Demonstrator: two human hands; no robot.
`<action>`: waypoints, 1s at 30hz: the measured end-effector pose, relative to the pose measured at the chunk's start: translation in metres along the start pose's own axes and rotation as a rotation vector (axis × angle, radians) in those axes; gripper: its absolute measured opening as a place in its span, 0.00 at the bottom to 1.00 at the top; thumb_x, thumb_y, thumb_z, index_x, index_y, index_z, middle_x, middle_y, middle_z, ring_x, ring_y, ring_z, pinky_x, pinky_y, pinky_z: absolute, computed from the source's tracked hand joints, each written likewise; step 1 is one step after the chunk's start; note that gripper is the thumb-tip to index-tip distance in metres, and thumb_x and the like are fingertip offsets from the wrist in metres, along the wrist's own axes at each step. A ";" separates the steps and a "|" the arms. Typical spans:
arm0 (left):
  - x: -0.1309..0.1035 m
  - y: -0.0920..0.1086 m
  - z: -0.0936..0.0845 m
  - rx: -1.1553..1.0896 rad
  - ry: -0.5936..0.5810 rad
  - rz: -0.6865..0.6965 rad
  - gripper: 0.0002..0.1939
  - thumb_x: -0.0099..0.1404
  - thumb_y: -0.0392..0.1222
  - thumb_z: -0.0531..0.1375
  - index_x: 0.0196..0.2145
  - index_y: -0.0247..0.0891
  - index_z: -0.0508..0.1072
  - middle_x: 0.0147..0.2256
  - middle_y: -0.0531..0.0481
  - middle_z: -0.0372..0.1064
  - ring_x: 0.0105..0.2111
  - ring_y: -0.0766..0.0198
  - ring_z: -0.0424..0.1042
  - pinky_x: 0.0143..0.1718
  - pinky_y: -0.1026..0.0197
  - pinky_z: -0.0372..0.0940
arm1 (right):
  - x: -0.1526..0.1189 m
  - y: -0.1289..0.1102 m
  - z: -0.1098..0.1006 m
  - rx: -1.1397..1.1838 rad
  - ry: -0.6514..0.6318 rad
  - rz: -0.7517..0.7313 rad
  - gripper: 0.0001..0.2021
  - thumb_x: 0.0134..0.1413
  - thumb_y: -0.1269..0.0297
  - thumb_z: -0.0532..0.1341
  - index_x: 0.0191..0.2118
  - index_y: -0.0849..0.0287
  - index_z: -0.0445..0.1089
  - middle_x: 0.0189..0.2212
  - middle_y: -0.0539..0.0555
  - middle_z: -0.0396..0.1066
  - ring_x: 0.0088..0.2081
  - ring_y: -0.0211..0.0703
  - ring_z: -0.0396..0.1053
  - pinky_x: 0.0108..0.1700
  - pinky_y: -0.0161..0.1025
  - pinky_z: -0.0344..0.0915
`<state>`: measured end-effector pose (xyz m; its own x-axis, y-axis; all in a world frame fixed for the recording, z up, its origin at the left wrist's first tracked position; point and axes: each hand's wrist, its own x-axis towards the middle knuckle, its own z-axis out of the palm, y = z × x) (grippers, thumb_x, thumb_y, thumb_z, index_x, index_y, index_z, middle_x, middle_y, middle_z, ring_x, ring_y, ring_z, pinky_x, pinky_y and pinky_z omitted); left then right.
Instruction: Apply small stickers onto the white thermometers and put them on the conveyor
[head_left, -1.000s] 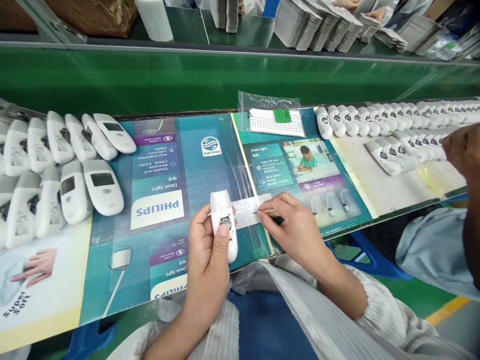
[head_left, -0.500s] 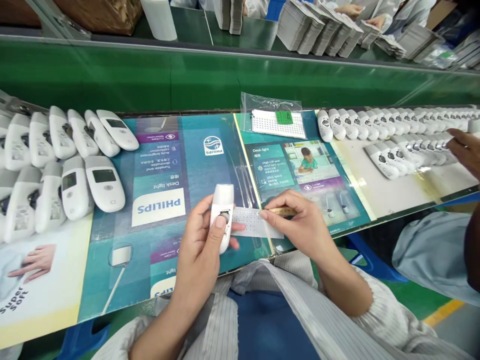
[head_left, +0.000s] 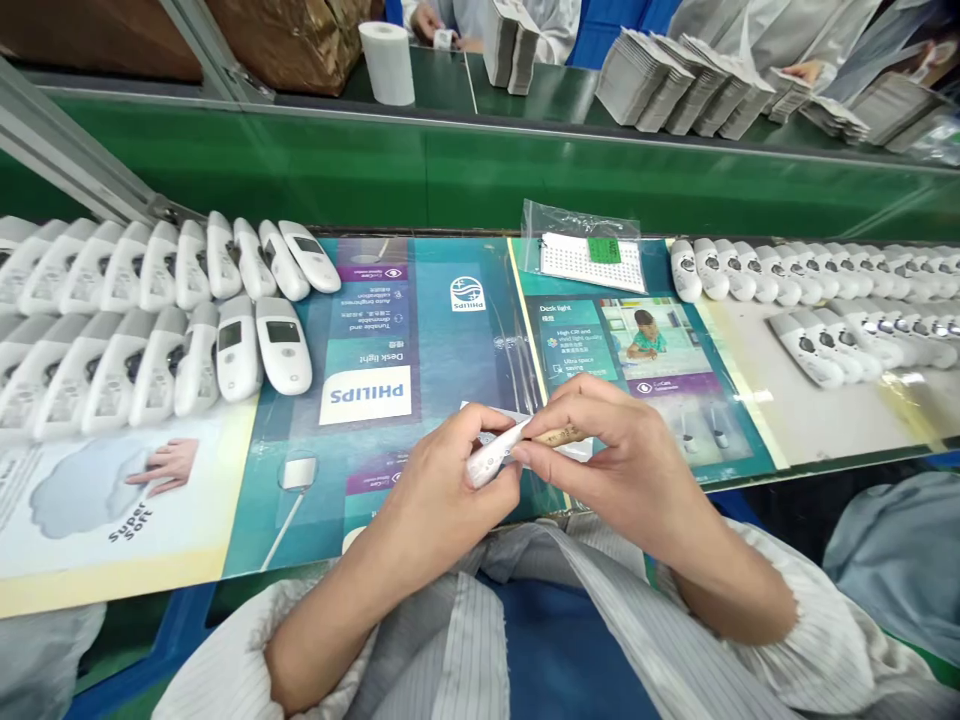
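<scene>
My left hand (head_left: 457,465) is closed around a white handheld device (head_left: 495,456) that looks like an infrared thermometer, now tilted on its side with its upper end towards my right hand. My right hand (head_left: 622,450) pinches a slim tan tool (head_left: 562,436), whose kind I cannot make out. Its fingertips are at the upper end of the device and hide the tool's tip. Beneath both hands shows part of a pale sticker sheet (head_left: 581,450), mostly covered; its hold by the left fingers is hidden.
Rows of similar white devices (head_left: 283,345) lie at the left, some with screens up. More stand in rows (head_left: 750,270) at the right. A clear bag (head_left: 592,262) with a dotted sheet lies at the back. Beyond are a white roll (head_left: 388,65), paper stacks (head_left: 645,80) and co-workers' hands.
My left hand has turned the device from upright to tilted on its side and moved it towards my right hand. The sheet is now more covered. The view has shifted left.
</scene>
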<state>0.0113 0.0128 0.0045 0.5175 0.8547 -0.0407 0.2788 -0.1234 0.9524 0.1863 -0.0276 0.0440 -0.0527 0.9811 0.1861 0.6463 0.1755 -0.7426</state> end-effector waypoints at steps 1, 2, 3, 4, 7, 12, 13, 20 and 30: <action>0.000 0.000 -0.001 -0.009 -0.007 0.001 0.10 0.62 0.37 0.57 0.42 0.43 0.72 0.35 0.55 0.76 0.32 0.61 0.73 0.32 0.60 0.63 | 0.000 0.000 0.000 -0.006 -0.005 -0.006 0.04 0.57 0.69 0.68 0.35 0.51 0.78 0.31 0.49 0.71 0.34 0.38 0.71 0.33 0.35 0.67; -0.001 -0.001 -0.002 -0.018 -0.012 0.003 0.10 0.62 0.37 0.57 0.42 0.43 0.72 0.35 0.54 0.76 0.32 0.61 0.73 0.32 0.60 0.63 | 0.000 0.001 0.001 -0.007 -0.011 -0.007 0.04 0.57 0.69 0.68 0.35 0.51 0.78 0.31 0.49 0.71 0.34 0.38 0.71 0.33 0.35 0.67; -0.001 -0.002 -0.002 -0.027 -0.017 0.005 0.10 0.62 0.37 0.56 0.42 0.43 0.72 0.35 0.54 0.76 0.32 0.61 0.73 0.32 0.60 0.63 | 0.000 0.001 0.000 -0.006 -0.015 -0.005 0.04 0.57 0.69 0.68 0.35 0.51 0.78 0.31 0.49 0.71 0.34 0.39 0.71 0.33 0.35 0.67; -0.001 -0.002 -0.002 -0.034 -0.022 0.008 0.10 0.63 0.37 0.56 0.42 0.43 0.72 0.35 0.54 0.76 0.32 0.61 0.73 0.32 0.60 0.63 | 0.000 0.001 0.000 -0.004 -0.020 -0.002 0.04 0.57 0.69 0.67 0.36 0.51 0.78 0.31 0.50 0.71 0.34 0.39 0.71 0.33 0.35 0.67; 0.000 -0.004 -0.002 -0.050 -0.018 0.016 0.09 0.63 0.36 0.56 0.41 0.43 0.72 0.35 0.55 0.75 0.32 0.62 0.72 0.32 0.61 0.63 | 0.001 0.002 0.000 -0.009 -0.024 0.000 0.04 0.57 0.69 0.67 0.36 0.51 0.78 0.31 0.50 0.71 0.34 0.40 0.71 0.32 0.35 0.66; 0.001 -0.002 -0.001 -0.046 -0.013 0.014 0.09 0.63 0.37 0.56 0.41 0.41 0.72 0.34 0.54 0.75 0.30 0.62 0.70 0.31 0.61 0.62 | 0.001 0.002 0.001 -0.019 -0.009 -0.004 0.04 0.57 0.69 0.68 0.35 0.52 0.78 0.31 0.50 0.71 0.34 0.39 0.71 0.32 0.35 0.66; 0.000 -0.001 -0.001 -0.042 -0.014 0.017 0.09 0.63 0.37 0.56 0.41 0.41 0.72 0.33 0.54 0.75 0.30 0.62 0.70 0.31 0.61 0.61 | 0.001 0.002 0.001 -0.021 -0.006 -0.006 0.04 0.57 0.69 0.68 0.35 0.52 0.78 0.31 0.50 0.71 0.34 0.39 0.71 0.33 0.35 0.66; -0.001 0.001 -0.001 -0.025 -0.032 0.055 0.09 0.64 0.37 0.55 0.41 0.40 0.71 0.34 0.53 0.73 0.31 0.62 0.69 0.33 0.59 0.61 | 0.001 0.002 0.001 -0.021 -0.023 0.009 0.04 0.57 0.69 0.68 0.35 0.51 0.78 0.31 0.49 0.71 0.34 0.39 0.71 0.33 0.36 0.65; -0.002 0.000 -0.004 -0.051 -0.058 0.067 0.10 0.67 0.38 0.52 0.43 0.41 0.72 0.33 0.55 0.70 0.30 0.64 0.66 0.30 0.61 0.58 | 0.000 0.003 0.000 -0.009 -0.012 0.012 0.03 0.58 0.68 0.67 0.35 0.52 0.78 0.31 0.50 0.70 0.35 0.39 0.71 0.34 0.35 0.65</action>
<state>0.0071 0.0127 0.0058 0.5798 0.8147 0.0073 0.2013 -0.1520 0.9677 0.1885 -0.0269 0.0421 -0.0538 0.9841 0.1694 0.6537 0.1629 -0.7390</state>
